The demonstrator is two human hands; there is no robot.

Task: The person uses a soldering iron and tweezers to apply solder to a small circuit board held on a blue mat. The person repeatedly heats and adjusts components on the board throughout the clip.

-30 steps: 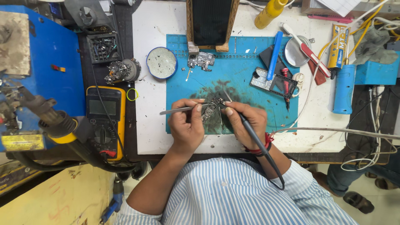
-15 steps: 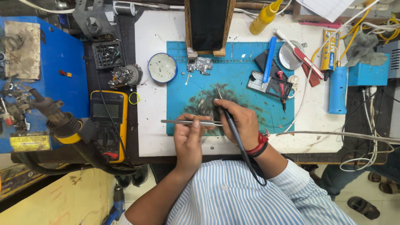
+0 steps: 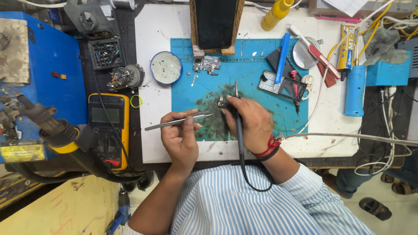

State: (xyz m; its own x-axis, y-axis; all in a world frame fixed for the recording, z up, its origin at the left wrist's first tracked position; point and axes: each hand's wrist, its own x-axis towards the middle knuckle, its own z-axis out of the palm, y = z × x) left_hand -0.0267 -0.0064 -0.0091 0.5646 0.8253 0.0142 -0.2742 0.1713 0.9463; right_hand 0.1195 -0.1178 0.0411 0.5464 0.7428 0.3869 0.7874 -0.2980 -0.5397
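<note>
Tweezers (image 3: 176,122) lie pinched between thumb and fingers of the left hand (image 3: 179,138), tips pointing right toward a small circuit piece (image 3: 222,103) on the blue mat (image 3: 257,65). In the head view, the only one, the right hand (image 3: 251,124) is closed around a soldering iron (image 3: 237,114), its tip pointing away from the body, its fingertips touching the circuit piece. That piece looks light, stiff and fragile, best held by its edges; the tweezers look thin, springy and slippery, best gripped at mid-length as now. The iron is best held by its dark handle, well back from the tip, with its cord trailing over the wrist. Counted: one pair of tweezers, one iron, one piece under the fingers, a second small board (image 3: 207,65) further up the mat, one yellow meter (image 3: 108,130) to the left, one round tin (image 3: 165,68).
</note>
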